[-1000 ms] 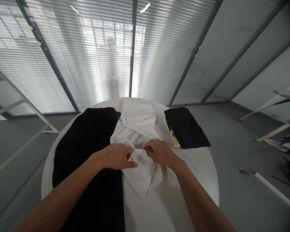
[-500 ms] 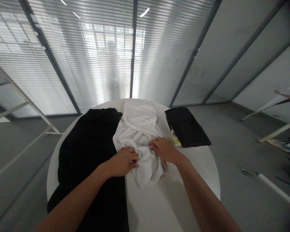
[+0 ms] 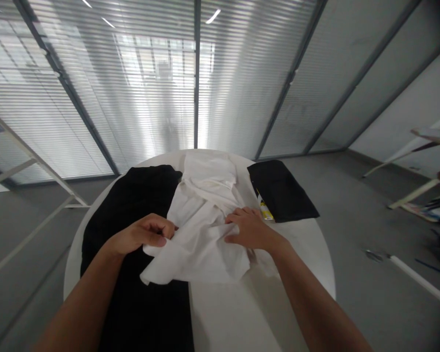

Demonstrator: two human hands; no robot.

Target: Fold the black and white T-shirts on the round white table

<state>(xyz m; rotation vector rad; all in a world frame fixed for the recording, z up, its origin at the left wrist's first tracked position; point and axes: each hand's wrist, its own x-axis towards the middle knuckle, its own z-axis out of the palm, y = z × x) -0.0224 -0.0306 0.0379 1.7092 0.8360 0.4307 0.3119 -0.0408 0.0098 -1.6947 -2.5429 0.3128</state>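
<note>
**Left hand** (image 3: 143, 233) closed and curled, thumb and fingers pinching an edge of the white cloth garment (image 3: 196, 249), above the left-centre of the round white table (image 3: 308, 254). **Right hand** (image 3: 251, 229) open, palm down, fingers spread and resting flat on the same garment, right of the table's centre.

The white garment lies along the middle of the table, from the far rim toward the centre. Its far part is gathered into creased folds, and its near part is spread and wrinkled, with one corner lying across the black garment (image 3: 128, 215). That black garment covers the left part of the table and runs toward the near rim, touching the white garment along its right side. A folded black cloth (image 3: 280, 190) lies at the far right of the table, with a yellow printed packet (image 3: 266, 213) partly tucked beneath its left edge, just beside the white garment.

Beyond the table stands a glass partition with slatted blinds (image 3: 132, 98). A white metal frame (image 3: 33, 161) rises left of the table. A white rod (image 3: 421, 281) lies on the grey floor (image 3: 352, 205) to the table's right, and farther right stands a white-legged stand (image 3: 414, 193).
</note>
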